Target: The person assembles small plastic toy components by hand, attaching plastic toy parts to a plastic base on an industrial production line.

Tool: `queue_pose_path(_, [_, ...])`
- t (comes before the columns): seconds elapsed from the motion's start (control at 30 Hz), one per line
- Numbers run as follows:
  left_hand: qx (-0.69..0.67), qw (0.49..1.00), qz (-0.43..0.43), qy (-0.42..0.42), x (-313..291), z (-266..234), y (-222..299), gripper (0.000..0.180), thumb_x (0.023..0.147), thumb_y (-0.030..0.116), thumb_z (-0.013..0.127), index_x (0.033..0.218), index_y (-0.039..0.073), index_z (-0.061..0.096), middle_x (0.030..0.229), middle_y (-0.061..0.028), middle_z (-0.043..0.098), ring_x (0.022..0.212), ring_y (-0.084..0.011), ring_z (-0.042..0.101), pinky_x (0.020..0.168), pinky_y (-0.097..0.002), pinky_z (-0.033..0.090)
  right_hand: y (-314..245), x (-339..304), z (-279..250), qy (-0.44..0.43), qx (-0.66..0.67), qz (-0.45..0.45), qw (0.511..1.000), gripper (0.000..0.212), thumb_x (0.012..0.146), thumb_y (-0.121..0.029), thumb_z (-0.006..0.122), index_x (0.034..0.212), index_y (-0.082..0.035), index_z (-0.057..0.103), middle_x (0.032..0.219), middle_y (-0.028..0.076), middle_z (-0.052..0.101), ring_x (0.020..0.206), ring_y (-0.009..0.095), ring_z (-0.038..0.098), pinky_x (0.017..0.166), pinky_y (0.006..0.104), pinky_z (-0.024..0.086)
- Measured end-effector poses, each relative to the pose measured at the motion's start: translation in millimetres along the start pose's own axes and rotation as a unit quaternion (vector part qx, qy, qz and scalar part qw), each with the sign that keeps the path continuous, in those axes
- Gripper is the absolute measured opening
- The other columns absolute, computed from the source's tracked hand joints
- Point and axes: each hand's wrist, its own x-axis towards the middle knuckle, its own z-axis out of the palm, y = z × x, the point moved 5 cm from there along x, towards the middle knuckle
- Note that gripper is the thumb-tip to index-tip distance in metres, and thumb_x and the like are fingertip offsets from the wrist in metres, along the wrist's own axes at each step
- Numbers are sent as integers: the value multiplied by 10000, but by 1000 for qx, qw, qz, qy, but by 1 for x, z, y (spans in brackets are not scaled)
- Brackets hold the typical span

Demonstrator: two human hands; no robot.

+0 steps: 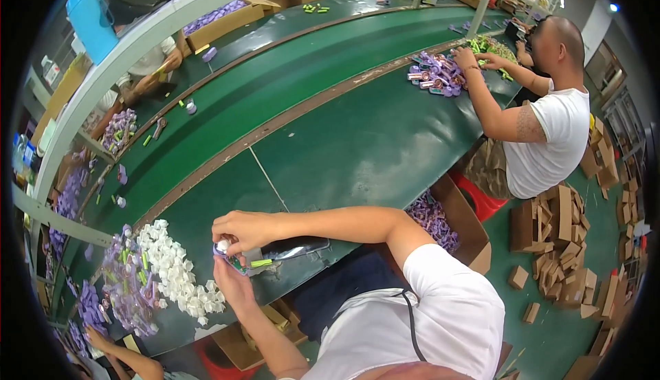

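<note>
Both my hands meet over the near edge of the green bench. My right hand [244, 230] reaches across from the right, its fingers pinched on a small white part [223, 245] at the top of a purple plastic housing [217, 250]. From below, my left hand [234, 282] grips the same housing; fingers cover most of it. Something green shows in the housing, but its detail is too small to tell. Beside my hands lies a yellow-green cylinder [261, 263]. Left of them spreads a heap of white plastic parts [172, 270], with a pile of purple housings [129, 291] beyond.
A dark phone-like object [297, 250] lies right of my hands. A green conveyor belt [289, 71] runs behind the bench. A co-worker [550, 119] handles purple parts at the far right; another person's hand [100, 341] is at lower left. A carton of purple parts [467, 232] stands below the bench.
</note>
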Motion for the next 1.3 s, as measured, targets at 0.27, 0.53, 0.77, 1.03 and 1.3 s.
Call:
queue_pose_path(0.27, [41,997,44,-40,-1,6,-5,344,1039,230,450,1275,-15,498,1122,-58,575,902,-119,530,689,-275,423,-8,-19,-1,100,30,-31,994,263,725,-77,718,946,46,647,894,133,589,730,238,638,642,341,525])
queue_pose_path(0.53, [130,987,91,32,-8,-6,6,386,995,219,552,1307,-6,526,1155,-67,620,1040,-145,592,886,-290,472,-21,-17,-2,103,39,-81,991,259,768,-53,740,1024,-35,714,1074,119,639,916,246,651,786,335,542])
queue_pose_path(0.77, [182,980,81,3,4,15,-4,308,974,188,601,1208,28,481,1051,-40,598,939,-84,576,828,-239,475,-11,-26,-6,107,-6,-36,994,365,725,82,711,1061,-61,716,1128,122,611,908,211,640,712,288,556])
queue_pose_path(1.03, [171,973,152,-6,-11,33,14,314,917,106,656,1184,-8,536,1113,-24,473,1061,-117,503,888,-253,464,13,-36,5,69,322,107,938,412,883,-40,659,1274,48,565,1193,94,523,1066,168,561,924,283,470])
queue_pose_path(1.3, [234,950,207,21,-19,38,17,270,870,39,671,1105,-24,554,1075,-40,481,983,-101,508,797,-208,453,11,-47,10,138,309,107,935,343,894,-108,688,1166,84,605,1025,57,590,957,144,602,865,255,472])
